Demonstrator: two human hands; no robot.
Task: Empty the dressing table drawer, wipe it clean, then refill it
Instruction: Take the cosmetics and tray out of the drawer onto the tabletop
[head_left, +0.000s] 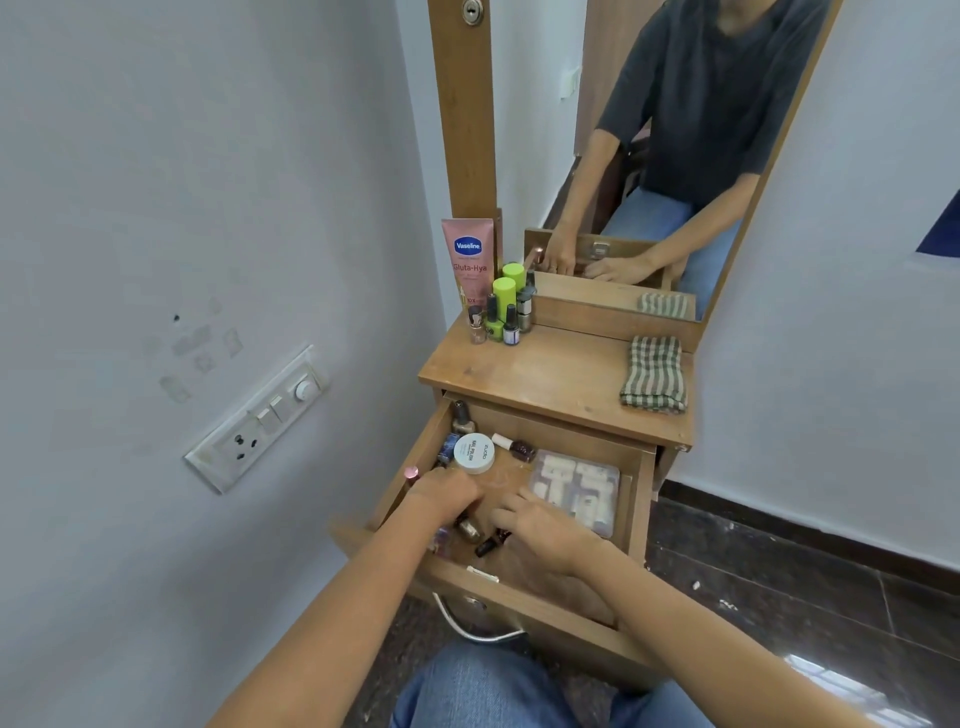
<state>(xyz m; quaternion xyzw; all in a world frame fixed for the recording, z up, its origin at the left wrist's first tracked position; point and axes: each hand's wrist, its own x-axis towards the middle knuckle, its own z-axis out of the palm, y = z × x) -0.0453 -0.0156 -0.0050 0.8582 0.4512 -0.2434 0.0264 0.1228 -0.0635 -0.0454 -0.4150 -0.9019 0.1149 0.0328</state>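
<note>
The wooden drawer of the dressing table stands pulled out. Inside lie a white round jar, several nail polish bottles and a clear plastic case of pale pieces on the right. My left hand is closed over a pink-capped stick at the drawer's left side. My right hand reaches into the middle, fingers spread over small dark bottles; whether it grips one is hidden. On the table top stand a pink Vaseline tube, green bottles and small polish bottles.
A folded green checked cloth lies on the table top's right side. A mirror rises behind the table. A switch and socket panel is on the left wall. A metal handle hangs on the drawer front above my knees.
</note>
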